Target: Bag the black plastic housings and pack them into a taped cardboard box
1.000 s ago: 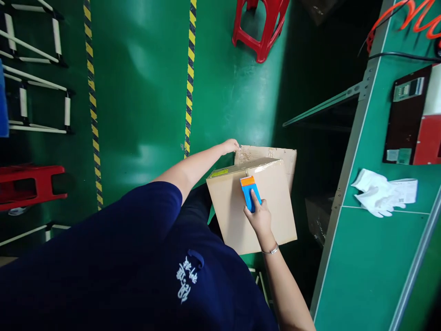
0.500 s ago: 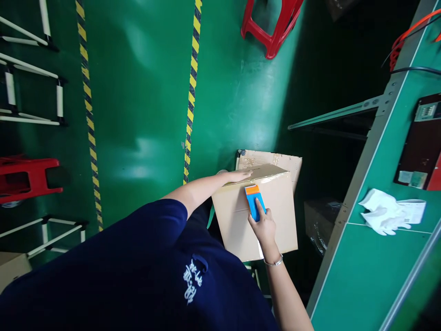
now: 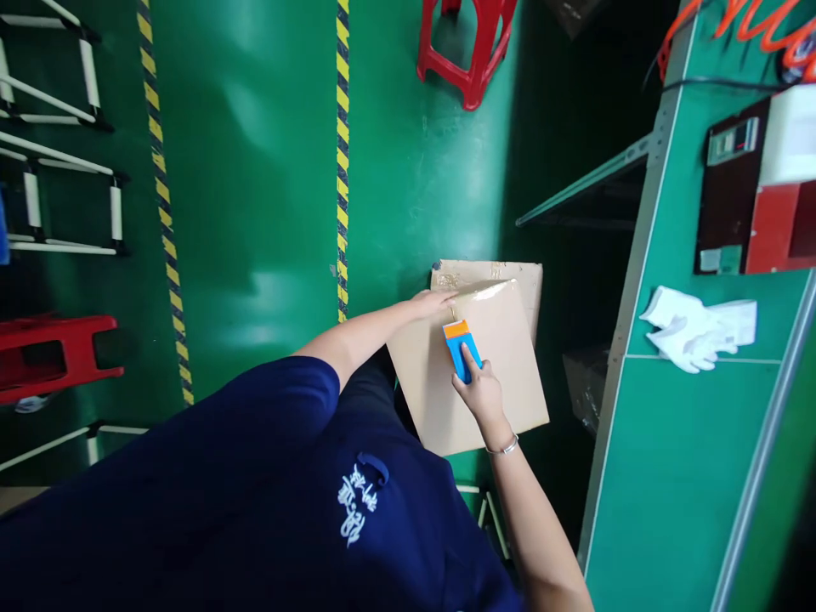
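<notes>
A tan cardboard box (image 3: 503, 365) stands in front of my body, with shiny clear tape along its far edge. My left hand (image 3: 434, 303) lies on the far left edge of the box, its fingers stretched out and holding nothing. In my right hand (image 3: 483, 393) is a blue scraper (image 3: 463, 350) with an orange head. My index finger lies along its handle, and its head points at the taped edge. Whether the head touches the cardboard I cannot tell. Behind the box is a second, worn cardboard box (image 3: 528, 280), partly covered by the first.
To the right runs a green workbench (image 3: 688, 459) with white gloves (image 3: 692, 330), a red and dark device (image 3: 733, 195) and an orange coiled hose (image 3: 758, 25). Red stools (image 3: 468, 64) and white tube frames (image 3: 64, 246) stand on the floor. Yellow-black tape (image 3: 342, 161) marks it.
The box has tipped so that its far face shows less. Both hands stay at it, the scraper still in my right hand. The whole view has shifted, bringing more of the bench in.
</notes>
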Action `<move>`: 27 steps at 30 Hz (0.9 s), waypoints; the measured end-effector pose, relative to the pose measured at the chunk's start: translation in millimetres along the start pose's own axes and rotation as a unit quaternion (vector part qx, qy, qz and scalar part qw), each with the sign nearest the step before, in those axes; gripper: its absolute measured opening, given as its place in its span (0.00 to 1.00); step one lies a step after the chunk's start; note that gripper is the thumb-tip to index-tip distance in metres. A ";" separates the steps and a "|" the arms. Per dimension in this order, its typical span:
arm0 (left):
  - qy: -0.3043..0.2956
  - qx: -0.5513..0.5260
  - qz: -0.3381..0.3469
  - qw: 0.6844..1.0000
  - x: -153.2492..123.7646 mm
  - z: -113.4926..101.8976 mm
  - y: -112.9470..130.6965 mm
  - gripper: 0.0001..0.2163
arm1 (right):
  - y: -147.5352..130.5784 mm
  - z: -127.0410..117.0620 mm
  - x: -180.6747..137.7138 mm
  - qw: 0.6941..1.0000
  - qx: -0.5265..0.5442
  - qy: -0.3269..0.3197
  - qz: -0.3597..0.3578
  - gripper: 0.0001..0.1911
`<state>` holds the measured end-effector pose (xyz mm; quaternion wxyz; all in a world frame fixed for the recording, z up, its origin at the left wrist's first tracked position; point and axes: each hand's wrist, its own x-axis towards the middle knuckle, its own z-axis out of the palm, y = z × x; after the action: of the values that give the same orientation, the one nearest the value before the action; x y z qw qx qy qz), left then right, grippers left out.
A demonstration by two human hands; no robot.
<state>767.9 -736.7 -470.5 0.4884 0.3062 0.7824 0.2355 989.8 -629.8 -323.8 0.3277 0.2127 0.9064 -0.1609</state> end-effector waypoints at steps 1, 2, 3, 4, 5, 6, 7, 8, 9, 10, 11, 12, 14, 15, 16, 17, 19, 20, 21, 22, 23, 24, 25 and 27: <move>0.008 0.023 -0.006 1.000 -1.1 -0.3 0.1 0.25 | 15.8 11.0 -20.1 1.000 0.001 -0.002 -0.002 0.35; 0.016 0.046 -0.013 0.999 -2.4 -0.9 0.7 0.25 | 36.2 24.6 -45.7 1.000 0.001 -0.004 -0.004 0.34; 0.025 0.069 -0.020 0.997 -4.0 -1.8 2.2 0.25 | 60.7 40.7 -76.6 1.000 0.003 -0.005 -0.005 0.34; 0.035 0.093 -0.026 0.995 -6.0 -2.9 4.5 0.25 | 88.2 58.9 -112.1 1.000 0.005 -0.010 -0.002 0.33; 0.047 0.115 -0.030 0.992 -8.4 -4.1 7.7 0.25 | 117.5 78.4 -150.9 1.000 0.007 -0.015 -0.002 0.32; 0.060 0.137 -0.030 0.988 -11.3 -4.8 11.8 0.26 | 147.2 98.6 -191.4 1.000 0.009 -0.016 -0.001 0.31; 0.074 0.158 -0.027 0.984 -14.5 -4.6 16.7 0.27 | 175.9 118.7 -231.6 1.000 0.012 -0.013 0.000 0.30; 0.088 0.178 -0.019 0.980 -18.0 -2.6 22.3 0.27 | 202.5 138.1 -269.5 1.000 0.013 -0.010 0.002 0.30; 0.101 0.197 -0.006 0.975 -21.8 2.3 28.8 0.28 | 226.0 156.4 -303.1 1.000 0.013 -0.008 0.002 0.29; 0.104 0.216 0.014 0.971 -26.1 11.0 36.1 0.29 | 245.8 173.0 -330.9 1.000 0.012 -0.006 0.001 0.29; 0.095 0.234 0.041 0.967 -30.8 24.6 44.4 0.29 | 261.6 188.0 -351.7 1.000 0.012 -0.009 0.000 0.28; 0.075 0.251 0.072 0.962 -36.3 43.3 53.5 0.29 | 273.3 201.0 -365.3 1.000 0.013 -0.013 -0.001 0.28; -0.007 0.284 0.151 0.947 -50.0 95.9 73.3 0.28 | 286.0 221.3 -372.5 0.999 0.015 -0.028 0.000 0.29; -0.060 0.298 0.198 0.932 -58.1 128.0 83.0 0.27 | 288.2 228.6 -368.4 0.999 0.016 -0.039 0.005 0.29; -0.137 0.313 0.271 0.900 -66.8 162.0 92.2 0.28 | 288.7 234.4 -361.1 0.999 0.017 -0.049 0.011 0.30; -0.200 0.320 0.332 0.865 -75.6 196.1 100.5 0.29 | 288.3 238.9 -352.1 0.998 0.018 -0.059 0.017 0.31; -0.278 0.321 0.405 0.809 -91.0 258.3 113.7 0.29 | 287.1 246.1 -333.5 0.996 0.020 -0.080 0.023 0.32; -0.302 0.321 0.420 0.793 -96.5 284.1 118.7 0.29 | 287.1 249.5 -324.9 0.995 0.023 -0.089 0.023 0.32; -0.320 0.321 0.419 0.787 -100.2 305.6 122.7 0.30 | 287.4 253.1 -317.0 0.995 0.028 -0.096 0.022 0.32; -0.329 0.326 0.407 0.787 -102.0 322.9 125.9 0.30 | 287.9 257.1 -309.2 0.994 0.035 -0.101 0.022 0.32; -0.333 0.335 0.390 0.790 -102.2 336.5 128.2 0.31 | 288.2 261.3 -301.0 0.993 0.045 -0.104 0.023 0.33; -0.332 0.349 0.372 0.794 -101.0 347.0 129.8 0.32 | 287.7 265.5 -292.0 0.993 0.056 -0.105 0.026 0.33; -0.327 0.366 0.353 0.797 -98.9 355.4 130.8 0.33 | 286.0 269.3 -281.6 0.992 0.070 -0.103 0.028 0.33; -0.315 0.405 0.318 0.797 -93.5 368.1 131.1 0.33 | 277.1 274.5 -255.5 0.989 0.098 -0.101 0.033 0.33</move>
<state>1166.4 -685.5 -476.6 0.4373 0.7650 0.4676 -0.0700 1447.6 -582.0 -398.0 0.4001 0.2565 0.8409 -0.2589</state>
